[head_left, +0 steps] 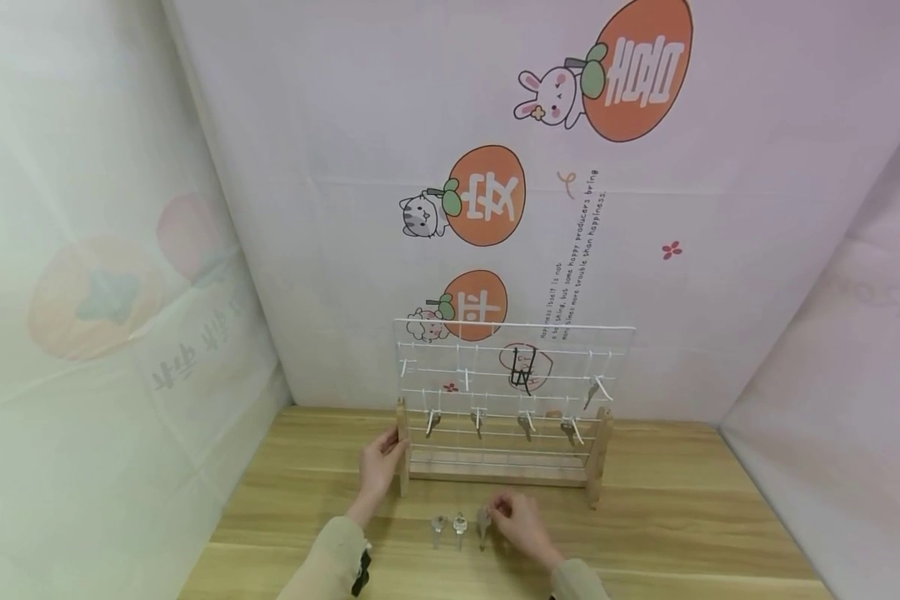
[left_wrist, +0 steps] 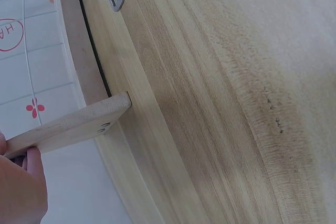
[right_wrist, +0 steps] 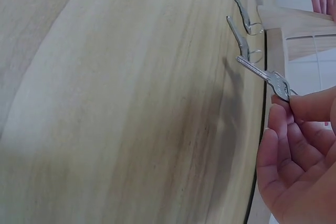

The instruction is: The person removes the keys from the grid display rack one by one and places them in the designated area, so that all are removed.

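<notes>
In the head view a white wire grid rack (head_left: 514, 327) stands between wooden side posts on the table. My left hand (head_left: 378, 462) grips its left wooden post (left_wrist: 73, 121), with the fingers partly hidden behind the wood. My right hand (right_wrist: 302, 156) pinches a silver key (right_wrist: 273, 81) at its head, thumb against fingertips, with the blade pointing away from the hand. This key is above the table, in front of the rack. Two more keys with rings, a left one (head_left: 437, 527) and one beside it (head_left: 460, 525), lie on the tabletop between my hands.
Several keys, one at the middle (head_left: 526, 427), hang from white hooks on the grid. Higher hooks (head_left: 466, 379) at the left bear no key. A wooden base bar (head_left: 495, 475) joins the posts. Printed cloth (head_left: 360, 250) encloses the table (head_left: 667, 517) behind and at both sides.
</notes>
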A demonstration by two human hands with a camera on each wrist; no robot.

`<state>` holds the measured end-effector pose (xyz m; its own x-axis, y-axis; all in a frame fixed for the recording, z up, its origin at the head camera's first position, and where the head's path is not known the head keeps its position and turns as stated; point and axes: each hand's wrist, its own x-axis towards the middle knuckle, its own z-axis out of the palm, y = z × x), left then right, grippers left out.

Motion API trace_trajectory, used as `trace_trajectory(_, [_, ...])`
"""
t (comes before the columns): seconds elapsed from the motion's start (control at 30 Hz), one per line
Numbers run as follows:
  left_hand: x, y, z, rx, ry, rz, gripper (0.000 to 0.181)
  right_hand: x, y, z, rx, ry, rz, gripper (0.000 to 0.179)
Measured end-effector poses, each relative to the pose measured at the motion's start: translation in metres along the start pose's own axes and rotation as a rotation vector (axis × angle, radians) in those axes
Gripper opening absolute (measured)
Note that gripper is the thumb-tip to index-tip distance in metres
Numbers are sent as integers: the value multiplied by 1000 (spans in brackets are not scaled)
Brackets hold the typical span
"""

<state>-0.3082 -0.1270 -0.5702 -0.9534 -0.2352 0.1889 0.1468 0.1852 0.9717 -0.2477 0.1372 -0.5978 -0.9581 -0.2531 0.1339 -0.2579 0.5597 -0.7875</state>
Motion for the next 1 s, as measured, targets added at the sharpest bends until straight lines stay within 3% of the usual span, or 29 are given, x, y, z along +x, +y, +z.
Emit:
trace_trajectory(0.5, [-2, -2, -1, -4, -7, 6, 41, 5, 5, 9, -21, -40, 39, 6])
trace_trajectory(1.0, [-1, -2, 0, -13, -3, 1, 39, 8, 10, 13, -106, -11, -24, 5])
